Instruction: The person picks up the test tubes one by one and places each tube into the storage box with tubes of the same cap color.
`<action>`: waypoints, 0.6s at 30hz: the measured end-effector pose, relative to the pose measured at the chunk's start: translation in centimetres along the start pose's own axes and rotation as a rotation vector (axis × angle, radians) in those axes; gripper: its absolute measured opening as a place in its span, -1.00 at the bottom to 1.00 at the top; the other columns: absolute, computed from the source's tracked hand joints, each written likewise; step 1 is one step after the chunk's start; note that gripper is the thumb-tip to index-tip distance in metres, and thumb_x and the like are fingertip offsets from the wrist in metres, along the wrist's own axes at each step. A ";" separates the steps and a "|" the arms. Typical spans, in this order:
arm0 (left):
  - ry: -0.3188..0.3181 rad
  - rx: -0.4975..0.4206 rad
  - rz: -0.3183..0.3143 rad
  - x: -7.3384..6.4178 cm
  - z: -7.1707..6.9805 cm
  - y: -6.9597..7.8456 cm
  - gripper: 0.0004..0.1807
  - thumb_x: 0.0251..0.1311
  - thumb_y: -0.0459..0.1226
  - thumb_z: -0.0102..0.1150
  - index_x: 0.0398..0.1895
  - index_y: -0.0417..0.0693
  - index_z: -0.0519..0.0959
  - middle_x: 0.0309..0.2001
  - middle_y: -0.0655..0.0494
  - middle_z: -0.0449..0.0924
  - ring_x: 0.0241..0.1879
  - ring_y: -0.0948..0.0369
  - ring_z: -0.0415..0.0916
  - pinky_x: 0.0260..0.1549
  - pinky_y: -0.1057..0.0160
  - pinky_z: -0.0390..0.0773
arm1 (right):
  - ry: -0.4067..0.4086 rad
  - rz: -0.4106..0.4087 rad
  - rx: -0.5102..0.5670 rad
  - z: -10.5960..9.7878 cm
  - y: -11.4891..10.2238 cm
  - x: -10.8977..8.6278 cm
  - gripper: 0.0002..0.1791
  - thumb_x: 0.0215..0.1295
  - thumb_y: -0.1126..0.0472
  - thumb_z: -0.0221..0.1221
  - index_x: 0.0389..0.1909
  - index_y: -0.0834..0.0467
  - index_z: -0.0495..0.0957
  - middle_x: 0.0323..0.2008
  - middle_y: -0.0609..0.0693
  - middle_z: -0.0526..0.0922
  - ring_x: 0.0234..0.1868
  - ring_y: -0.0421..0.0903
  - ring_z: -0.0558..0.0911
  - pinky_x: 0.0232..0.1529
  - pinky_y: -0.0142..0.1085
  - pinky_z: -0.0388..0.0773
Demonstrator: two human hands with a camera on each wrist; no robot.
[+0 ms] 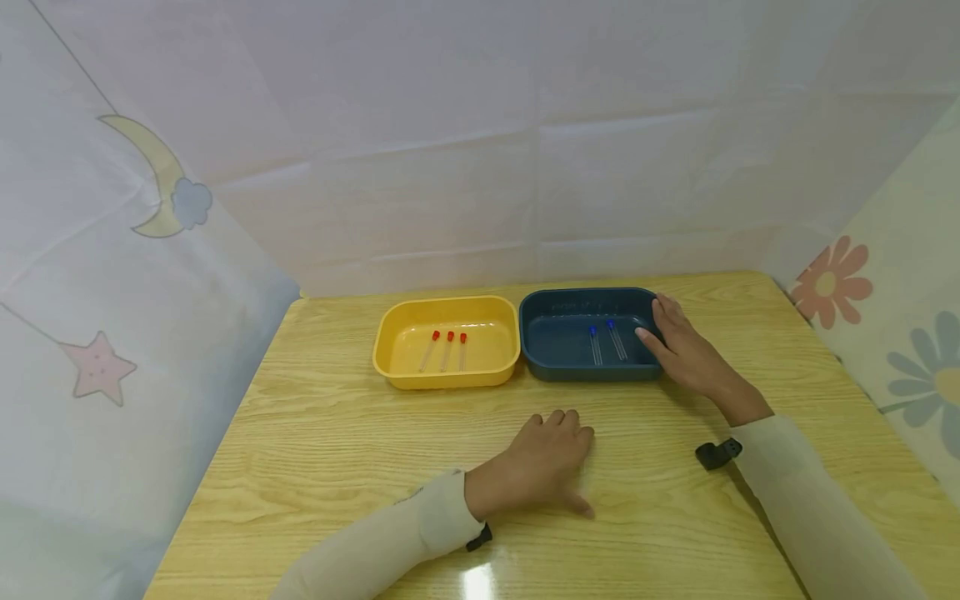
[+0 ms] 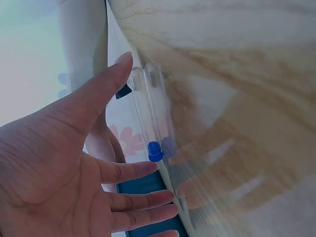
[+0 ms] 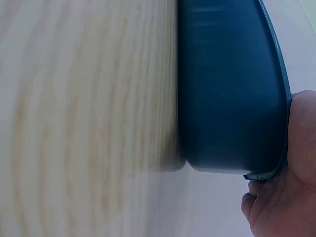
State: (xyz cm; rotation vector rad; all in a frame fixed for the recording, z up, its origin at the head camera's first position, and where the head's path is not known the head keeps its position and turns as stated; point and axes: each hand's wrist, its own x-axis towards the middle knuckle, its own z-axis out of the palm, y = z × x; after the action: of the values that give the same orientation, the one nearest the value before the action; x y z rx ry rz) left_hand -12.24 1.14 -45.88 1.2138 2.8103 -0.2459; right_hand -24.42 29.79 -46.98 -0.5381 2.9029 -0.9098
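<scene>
My right hand [image 1: 686, 354] grips the right end of a dark blue plastic basin [image 1: 555, 372], thumb over the rim and fingers round the outer wall. The basin's smooth wall [image 3: 232, 89] fills much of the right wrist view. Inside it lie two clear test tubes with blue caps [image 1: 617, 340]. My left hand [image 1: 536, 467] is low over the table in front of the basins, fingers spread and thumb apart. In the left wrist view, a clear tube with a blue cap [image 2: 148, 116] lies just beyond the palm, between thumb and fingers; in the head view the hand hides it.
Left of the blue basin, close beside it, stands a yellow basin [image 1: 397, 380] holding several parts: three clear tubes with red caps [image 1: 450, 350]. Both stand near the back of a glossy wood-grain table [image 1: 315, 467]. Patterned cloth [image 1: 420, 167] hangs behind and at the sides.
</scene>
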 end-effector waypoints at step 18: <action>0.020 0.029 0.015 -0.1 0.2 0.1 -0.08 -0.22 0.56 0.28 0.07 0.16 0.54 -0.19 0.24 0.35 -0.27 0.30 0.28 -0.44 0.37 0.21 | 0.010 -0.008 -0.011 -0.1 -0.1 0.0 -0.13 0.66 -0.16 -0.23 0.59 0.30 -0.38 0.61 0.15 -0.50 0.59 0.22 -0.42 0.44 0.36 -0.23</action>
State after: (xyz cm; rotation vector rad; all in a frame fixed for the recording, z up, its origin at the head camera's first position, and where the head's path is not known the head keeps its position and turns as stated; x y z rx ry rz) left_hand -12.10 1.04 -46.06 1.2501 2.8226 -0.2758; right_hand -24.39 29.76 -46.85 -0.5473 2.9186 -0.9011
